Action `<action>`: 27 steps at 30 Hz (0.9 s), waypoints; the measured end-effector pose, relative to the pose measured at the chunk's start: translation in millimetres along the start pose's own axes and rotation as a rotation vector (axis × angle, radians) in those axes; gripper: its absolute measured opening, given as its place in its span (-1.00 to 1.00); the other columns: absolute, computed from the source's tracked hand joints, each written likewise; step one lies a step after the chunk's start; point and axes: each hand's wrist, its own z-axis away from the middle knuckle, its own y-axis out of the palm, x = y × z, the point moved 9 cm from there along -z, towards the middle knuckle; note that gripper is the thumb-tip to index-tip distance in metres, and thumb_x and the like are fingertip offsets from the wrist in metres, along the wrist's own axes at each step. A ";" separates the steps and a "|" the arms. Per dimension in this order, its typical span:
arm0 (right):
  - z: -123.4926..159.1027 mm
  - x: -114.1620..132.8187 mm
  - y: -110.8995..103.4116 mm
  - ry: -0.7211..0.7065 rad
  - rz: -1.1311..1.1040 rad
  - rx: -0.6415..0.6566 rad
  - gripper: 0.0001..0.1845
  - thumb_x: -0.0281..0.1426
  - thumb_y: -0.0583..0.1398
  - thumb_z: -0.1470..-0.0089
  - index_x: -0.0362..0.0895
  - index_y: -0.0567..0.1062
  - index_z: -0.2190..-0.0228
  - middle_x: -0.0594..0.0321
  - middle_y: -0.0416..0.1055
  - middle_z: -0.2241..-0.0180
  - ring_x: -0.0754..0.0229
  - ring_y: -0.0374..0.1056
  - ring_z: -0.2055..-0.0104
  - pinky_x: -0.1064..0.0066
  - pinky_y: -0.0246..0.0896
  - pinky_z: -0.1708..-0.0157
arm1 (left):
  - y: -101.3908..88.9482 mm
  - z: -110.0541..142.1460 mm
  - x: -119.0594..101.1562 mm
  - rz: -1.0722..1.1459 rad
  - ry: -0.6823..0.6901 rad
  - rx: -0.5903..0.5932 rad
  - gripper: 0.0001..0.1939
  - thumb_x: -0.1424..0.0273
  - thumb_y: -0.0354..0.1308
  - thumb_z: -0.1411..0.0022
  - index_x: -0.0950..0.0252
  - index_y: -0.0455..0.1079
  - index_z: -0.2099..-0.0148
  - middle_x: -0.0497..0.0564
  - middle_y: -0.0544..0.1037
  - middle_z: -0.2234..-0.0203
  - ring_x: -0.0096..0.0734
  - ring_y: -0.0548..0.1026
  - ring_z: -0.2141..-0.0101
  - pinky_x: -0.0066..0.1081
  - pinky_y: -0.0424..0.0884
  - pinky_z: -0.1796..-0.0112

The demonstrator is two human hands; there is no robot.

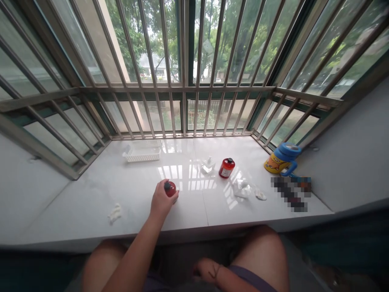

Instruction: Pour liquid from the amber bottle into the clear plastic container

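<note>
My left hand (160, 200) reaches onto the white sill (91, 194) and is closed around a small red bottle with a dark cap (170, 188), which stands on the sill. My right hand (205, 269) rests low in my lap between my thighs, with a cord around the wrist; its fingers are hidden. A second, larger red bottle with a black cap (226, 168) stands farther right, with a white pump head (208, 165) just left of it.
A white slatted basket (142, 152) sits at the back left by the window bars (182, 109). Crumpled clear wrapping (242, 188) and a white scrap (260, 195) lie right of centre, a white wad (115, 212) front left. A blue-and-yellow mug (282, 159) stands far right.
</note>
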 end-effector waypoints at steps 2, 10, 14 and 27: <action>3.1 16.2 -7.8 -0.040 0.040 -0.047 -0.83 -0.30 0.32 0.06 0.06 0.71 0.36 0.31 0.64 0.36 -0.02 0.57 0.24 0.28 0.39 0.23 | 0.8 -0.6 2.0 0.006 0.003 -0.002 -0.44 0.21 0.37 -0.17 0.18 0.36 -0.18 0.14 0.55 -0.07 0.01 0.58 -0.06 -0.02 0.55 -0.10; 54.7 146.8 -119.0 -0.454 0.199 -0.467 -0.79 -0.32 0.15 -0.35 -0.02 0.61 0.16 0.27 0.63 0.27 0.18 0.52 0.25 0.41 0.28 0.19 | 3.3 -3.0 4.8 -0.006 0.023 -0.014 -0.45 0.22 0.36 -0.19 0.19 0.36 -0.19 0.13 0.55 -0.06 0.01 0.58 -0.04 -0.01 0.55 -0.11; 75.4 182.3 -179.3 -0.578 0.504 -0.715 -0.80 -0.39 0.11 -0.39 -0.06 0.55 0.19 0.24 0.53 0.38 0.16 0.42 0.36 0.34 0.21 0.28 | 3.1 -3.2 5.0 -0.025 0.029 -0.020 -0.45 0.20 0.36 -0.20 0.18 0.37 -0.19 0.13 0.56 -0.06 0.01 0.59 -0.04 -0.02 0.56 -0.09; 167.2 104.3 -333.9 -0.212 0.649 -1.458 -0.78 -0.28 0.22 -0.36 -0.07 0.53 0.02 -0.01 0.53 0.00 -0.12 0.42 -0.10 -0.01 0.28 -0.18 | 6.2 -4.2 8.8 -0.052 0.020 0.017 -0.38 0.10 0.38 -0.20 0.16 0.35 -0.23 0.13 0.54 -0.08 0.05 0.57 -0.07 0.00 0.58 -0.08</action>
